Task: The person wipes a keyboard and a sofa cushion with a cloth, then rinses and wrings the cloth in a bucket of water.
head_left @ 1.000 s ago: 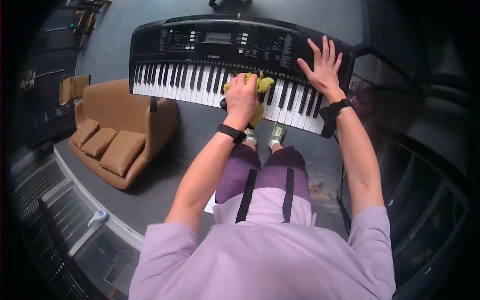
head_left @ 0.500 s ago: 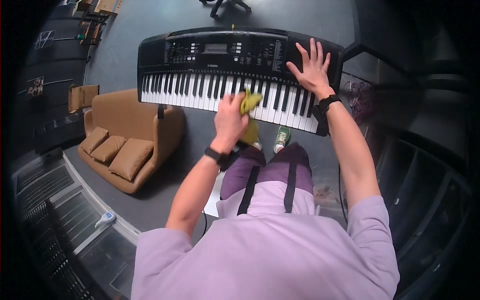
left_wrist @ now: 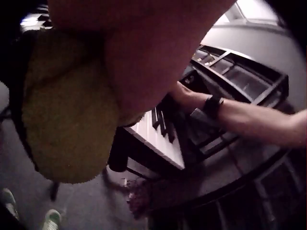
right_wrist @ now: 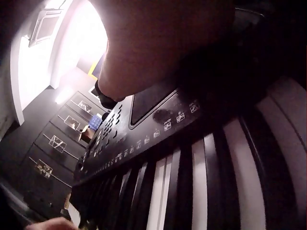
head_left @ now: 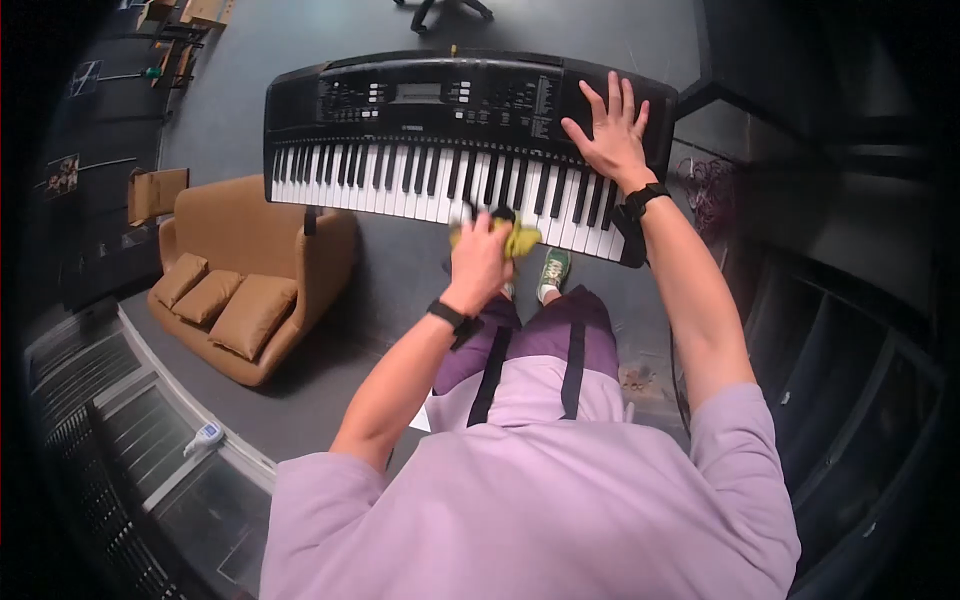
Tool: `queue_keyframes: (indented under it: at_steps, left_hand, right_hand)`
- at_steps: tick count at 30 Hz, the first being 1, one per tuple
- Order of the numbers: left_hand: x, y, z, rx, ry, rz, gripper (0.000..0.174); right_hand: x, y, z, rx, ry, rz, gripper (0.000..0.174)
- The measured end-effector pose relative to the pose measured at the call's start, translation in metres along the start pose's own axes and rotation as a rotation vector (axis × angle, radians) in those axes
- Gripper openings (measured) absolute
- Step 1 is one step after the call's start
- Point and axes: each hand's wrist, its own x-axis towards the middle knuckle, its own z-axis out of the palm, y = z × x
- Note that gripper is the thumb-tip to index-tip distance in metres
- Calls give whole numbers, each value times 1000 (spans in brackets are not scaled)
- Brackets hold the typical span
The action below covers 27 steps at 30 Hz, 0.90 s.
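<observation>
A black electronic keyboard [head_left: 420,118] with white and black keys lies across the head view in front of me. My left hand [head_left: 480,262] grips a yellow-green cloth [head_left: 520,240] at the front edge of the keys, a little right of the middle. In the left wrist view, a broad fold of the cloth [left_wrist: 72,110] hangs below the fingers. With fingers spread, my right hand [head_left: 615,148] rests on the right end of the keyboard's top panel. The right wrist view shows that hand [right_wrist: 158,43] over the panel, above the keys.
A brown sofa [head_left: 235,220] with several cushions stands on the left. Part of a black chair base [head_left: 445,12] shows beyond the keyboard. A dark frame [head_left: 720,95] stands just past the keyboard's right end. My shoes [head_left: 553,270] are on the floor below its front edge.
My left hand has drawn the cloth from the middle of the keys toward my body, to the front edge. The right hand stays on the panel; the head view has shifted slightly.
</observation>
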Motion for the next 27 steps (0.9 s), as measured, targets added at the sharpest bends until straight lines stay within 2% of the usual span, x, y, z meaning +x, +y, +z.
queue_keyframes:
  at_steps: [2, 5, 7, 9, 10, 12, 15, 18, 20, 22, 23, 25, 27]
  left_hand:
    - [-25, -4, 2, -158, -150, -104, 44]
    - [-25, 8, -21, -206, -103, -87, 48]
    - [8, 20, -40, -195, 158, -35, 54]
    - [50, 24, -44, -175, 324, 97, 60]
    - [70, 26, -42, -185, 322, 140, 65]
    - [91, 28, -23, -94, 286, 158, 72]
    - [85, 30, -6, -54, 285, 126, 78]
    - [60, 33, 10, 23, 192, 92, 78]
    - [41, 37, 8, 23, 141, 46, 73]
    - [21, 27, 6, 53, 35, 56, 60]
    - [7, 18, 4, 64, 50, 57, 60]
    - [-11, 4, -4, -108, -169, -8, 50]
    - [-11, 6, -17, -116, -90, -23, 46]
  right_hand:
    - [2, 0, -2, -14, 12, 4, 81]
    - [-1, 1, 0, -61, -70, 28, 82]
    - [-2, -1, 0, -35, -28, 15, 81]
    - [-3, -1, -1, -4, 12, 2, 78]
    - [-2, 0, 1, -8, 6, 5, 78]
    - [-1, 2, 2, 0, 27, -5, 79]
    - [-1, 3, 2, 19, 33, -4, 78]
    - [-1, 2, 0, 27, 49, -8, 78]
    - [0, 3, -2, 22, -46, 22, 80]
    - [2, 3, -3, 26, -36, 12, 80]
    - [2, 2, -4, 16, -71, 27, 81]
    - [3, 1, -7, -60, -71, 28, 81]
    - [1, 3, -4, -61, -49, 26, 81]
